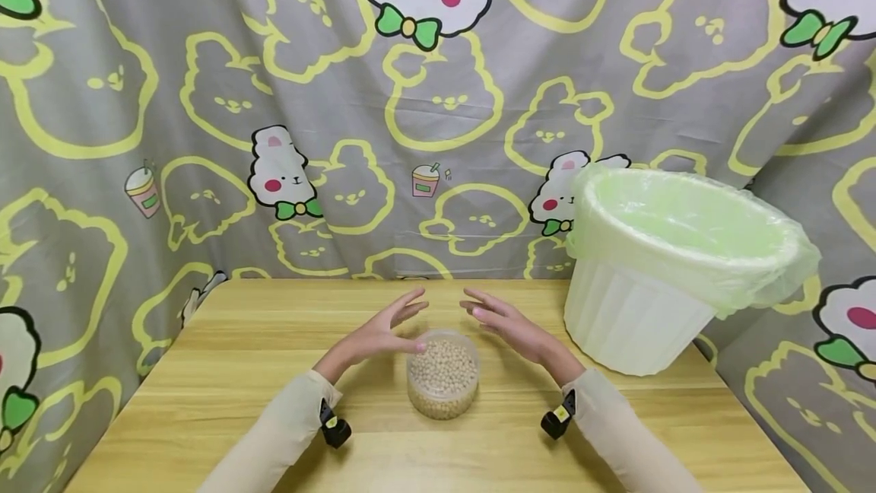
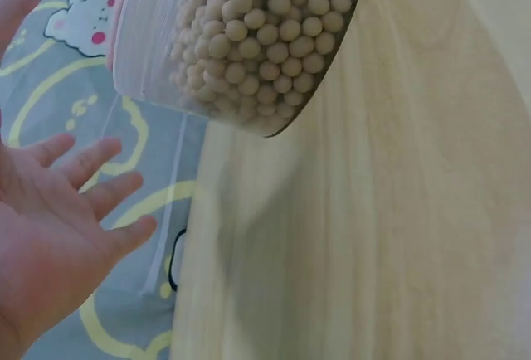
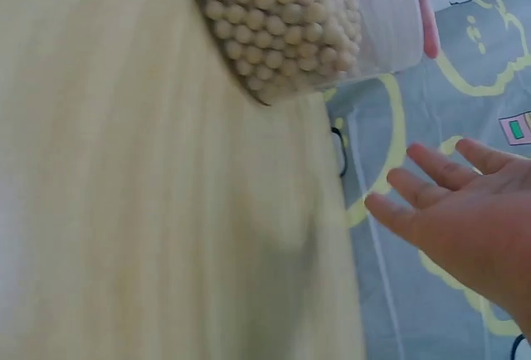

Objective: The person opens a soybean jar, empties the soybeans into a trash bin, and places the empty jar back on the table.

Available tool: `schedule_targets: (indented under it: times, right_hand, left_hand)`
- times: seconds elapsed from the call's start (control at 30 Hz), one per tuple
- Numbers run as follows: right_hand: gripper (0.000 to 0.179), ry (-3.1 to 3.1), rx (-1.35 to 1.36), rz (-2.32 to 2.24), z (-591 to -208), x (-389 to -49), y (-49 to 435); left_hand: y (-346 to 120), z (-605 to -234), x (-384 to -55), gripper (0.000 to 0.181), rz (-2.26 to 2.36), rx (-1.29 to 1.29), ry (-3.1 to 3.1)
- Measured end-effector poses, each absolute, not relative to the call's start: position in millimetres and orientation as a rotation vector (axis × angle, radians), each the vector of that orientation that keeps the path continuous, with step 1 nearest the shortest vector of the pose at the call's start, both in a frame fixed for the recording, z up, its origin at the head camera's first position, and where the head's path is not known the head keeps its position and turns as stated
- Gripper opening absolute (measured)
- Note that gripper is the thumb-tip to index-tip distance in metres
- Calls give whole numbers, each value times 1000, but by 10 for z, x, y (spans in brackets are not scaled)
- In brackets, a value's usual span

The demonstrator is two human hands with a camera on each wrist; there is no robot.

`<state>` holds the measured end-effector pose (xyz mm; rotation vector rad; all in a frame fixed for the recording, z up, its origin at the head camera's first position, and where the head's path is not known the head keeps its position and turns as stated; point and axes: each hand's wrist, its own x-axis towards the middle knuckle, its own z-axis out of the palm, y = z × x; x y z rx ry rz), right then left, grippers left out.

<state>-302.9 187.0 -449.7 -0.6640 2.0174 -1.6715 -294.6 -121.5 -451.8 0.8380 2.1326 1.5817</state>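
Note:
A clear round plastic tub (image 1: 443, 375) stands upright on the wooden table, filled most of the way with small beige balls (image 2: 265, 32) that look like dried chickpeas or beads. To its left my left hand (image 1: 379, 332) is held with fingers spread and straight, its thumb overlapping the tub's rim in the head view. My right hand (image 1: 509, 326) hovers on the other side, fingers extended and apart from the tub. Both wrist views show an open palm, with the left hand (image 2: 62, 227) and right hand (image 3: 465, 211) beside the tub and nothing gripped.
At the right of the table (image 1: 274, 402) stands a white ribbed bin (image 1: 630, 310), lined with a pale green plastic bag (image 1: 760, 272) folded over its rim. A grey patterned curtain (image 1: 342, 112) hangs behind the table's far edge.

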Motion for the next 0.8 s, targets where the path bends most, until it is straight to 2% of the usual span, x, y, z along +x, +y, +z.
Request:
schedule_targets:
  times: [0.23,0.5,0.8]
  right_hand:
    - [73,1881,-719,-1638,-4661,-2919,1917]
    - [96,1904,-820,-1525,-4721,-2808,1881]
    - [114,2016,-920,-1427,-4772,-2766,1860]
  left_hand:
    - [-1264,-4615,-2876,114,1504,907,2073]
    - [-1245,-4747,-2838,134,1400,989,2037]
    - [-1177,-4838,-2802,137,1351,999,2129]
